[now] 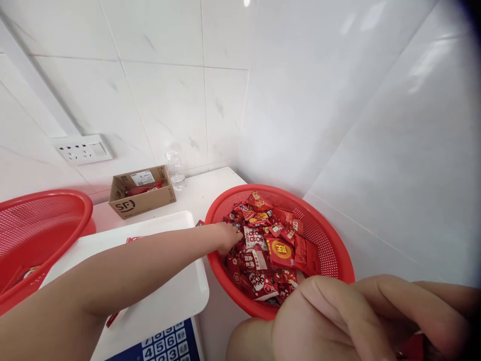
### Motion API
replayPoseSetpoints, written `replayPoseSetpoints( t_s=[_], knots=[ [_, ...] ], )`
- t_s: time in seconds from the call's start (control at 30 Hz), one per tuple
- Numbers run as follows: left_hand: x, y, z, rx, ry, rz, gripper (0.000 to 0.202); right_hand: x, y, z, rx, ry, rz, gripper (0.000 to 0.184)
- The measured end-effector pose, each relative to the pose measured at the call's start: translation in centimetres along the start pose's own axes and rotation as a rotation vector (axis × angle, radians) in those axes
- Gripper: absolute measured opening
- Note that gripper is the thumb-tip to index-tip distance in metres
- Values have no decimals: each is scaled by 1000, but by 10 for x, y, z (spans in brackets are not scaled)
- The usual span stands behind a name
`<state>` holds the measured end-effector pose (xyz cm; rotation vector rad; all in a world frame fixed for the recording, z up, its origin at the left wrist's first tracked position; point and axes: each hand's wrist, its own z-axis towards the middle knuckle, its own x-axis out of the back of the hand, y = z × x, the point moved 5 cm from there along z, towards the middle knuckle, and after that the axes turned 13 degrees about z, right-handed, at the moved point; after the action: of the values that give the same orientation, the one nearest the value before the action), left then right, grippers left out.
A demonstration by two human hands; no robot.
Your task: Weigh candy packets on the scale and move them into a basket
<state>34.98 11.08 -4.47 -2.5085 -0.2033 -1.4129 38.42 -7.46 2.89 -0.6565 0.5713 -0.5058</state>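
Observation:
My left hand reaches into a red perforated basket, at the left side of a heap of red snack packets. Its fingers are bent down among the packets and partly hidden; what they grip cannot be made out. Close to the camera at the lower right, my right hand is curled in front of the basket's near rim. A bit of a red packet shows beneath its fingers, mostly covered by them. One packet in the heap bears a round yellow emblem.
Beneath my left forearm is a scale with a white tray and blue keypad. Another red basket stands at the left. A cardboard box and a clear plastic bottle stand by the tiled wall.

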Motion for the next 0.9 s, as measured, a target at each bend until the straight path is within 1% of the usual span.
replayPoseSetpoints(
  t_s=[0.07,0.1,0.17,0.23,0.33,0.4,0.43,0.5,0.57,0.6,0.67,0.73,0.77,0.83,0.9],
  knots=[
    [0,1,2,26,-4,20,40,1,-2,2,18,19,25,40],
    [0,2,3,35,-7,24,34,2,-2,3,20,36,20,43],
    [2,2,4,35,-15,18,29,4,-4,6,21,66,-12,49],
    [5,1,1,8,-21,-9,28,7,-7,8,26,108,-52,56],
    [15,-6,-6,-33,-2,-87,33,8,-12,13,32,234,-57,65],
    [25,-14,-11,-32,38,-149,40,5,-15,17,6,306,-7,60],
    [30,-18,-13,-23,62,-180,44,2,-17,18,-3,319,20,58],
    [38,-28,-16,-2,107,-236,48,-3,-19,21,-3,294,48,59],
    [41,-36,-17,15,145,-289,51,-7,-18,19,13,214,45,66],
    [40,-40,-18,20,169,-317,51,-7,-16,16,16,164,52,67],
    [39,-44,-17,37,241,-382,54,-7,-9,9,3,65,109,58],
    [38,-45,-16,69,334,-464,58,-4,-2,2,-20,4,184,47],
    [38,-45,-15,86,378,-512,60,-4,1,0,-42,-18,208,45],
    [37,-43,-12,109,441,-616,61,-6,1,0,-60,-40,246,43],
    [36,-39,-6,107,463,-719,54,-11,-4,6,-49,-12,331,36]
  ],
)
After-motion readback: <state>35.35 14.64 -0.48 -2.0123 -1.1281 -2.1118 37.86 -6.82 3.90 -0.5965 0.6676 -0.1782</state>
